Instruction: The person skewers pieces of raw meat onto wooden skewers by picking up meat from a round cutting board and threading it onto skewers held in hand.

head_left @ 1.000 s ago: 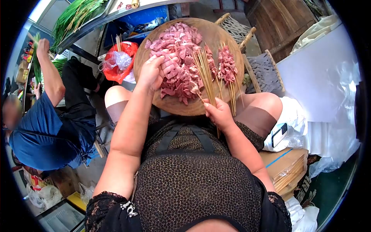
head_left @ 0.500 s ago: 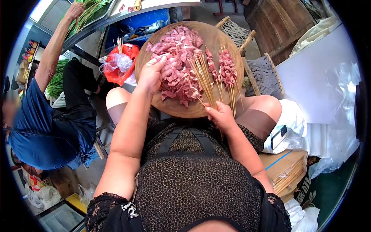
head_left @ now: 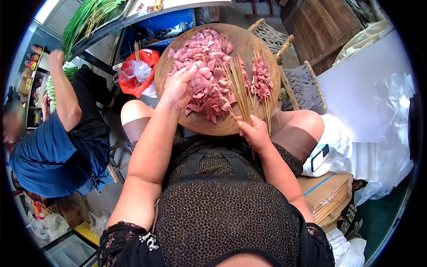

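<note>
Bamboo skewers: thin, straight, pale tan; bunched narrow at the grip, fanned slightly at the far end.
Long axis: running away from the body, far end leaning a little left; short lengths showing below the fist.
Place: in the right hand, above the near right part of the wooden board.
Right hand: closed round the bunch; also a single thin stick, slanting up-left from the fingertips toward the meat.
Left hand: palm up and fingers half curled, at the near left side of the meat; cannot tell if pinching a piece or merely touching.
Meat pile: raw, pink to deep red, moist, cut in small ragged pieces, heaped across the board's left and middle.
Loaded skewers: lying right of the bunch, threaded tightly with meat, bare ends pointing back toward the body; another partly hidden behind the bunch.
Board shape: round, brown, visibly grained, just beyond the knees.
Left surroundings: red bag, crinkled plastic, sticks upright inside; farther out, a co-worker in dark blue, near long green stalks.
Right surroundings: woven seat; phone on white plastic; cardboard box with more sticks.
</note>
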Demonstrator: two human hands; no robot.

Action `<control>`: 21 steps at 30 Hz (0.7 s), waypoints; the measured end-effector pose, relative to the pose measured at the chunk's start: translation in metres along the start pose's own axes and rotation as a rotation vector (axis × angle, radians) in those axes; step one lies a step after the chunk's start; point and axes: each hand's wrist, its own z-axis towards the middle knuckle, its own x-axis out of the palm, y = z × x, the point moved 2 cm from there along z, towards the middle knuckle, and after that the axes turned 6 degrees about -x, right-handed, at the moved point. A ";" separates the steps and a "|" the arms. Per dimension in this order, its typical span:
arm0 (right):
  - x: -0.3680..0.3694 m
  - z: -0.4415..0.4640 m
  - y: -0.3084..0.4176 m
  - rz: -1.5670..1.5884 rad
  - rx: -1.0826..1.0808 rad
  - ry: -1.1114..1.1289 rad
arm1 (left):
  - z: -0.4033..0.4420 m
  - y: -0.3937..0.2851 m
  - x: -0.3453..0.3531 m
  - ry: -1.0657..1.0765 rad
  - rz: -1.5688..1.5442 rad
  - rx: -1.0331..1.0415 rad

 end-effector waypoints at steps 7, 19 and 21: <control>0.001 0.000 0.004 0.025 -0.023 -0.007 | 0.000 -0.010 0.006 -0.020 -0.023 0.082; 0.003 -0.002 0.005 0.051 -0.042 -0.040 | 0.000 -0.006 0.016 -0.083 -0.095 0.095; 0.003 -0.002 0.004 0.033 -0.043 -0.044 | 0.001 -0.004 0.015 -0.079 -0.098 0.100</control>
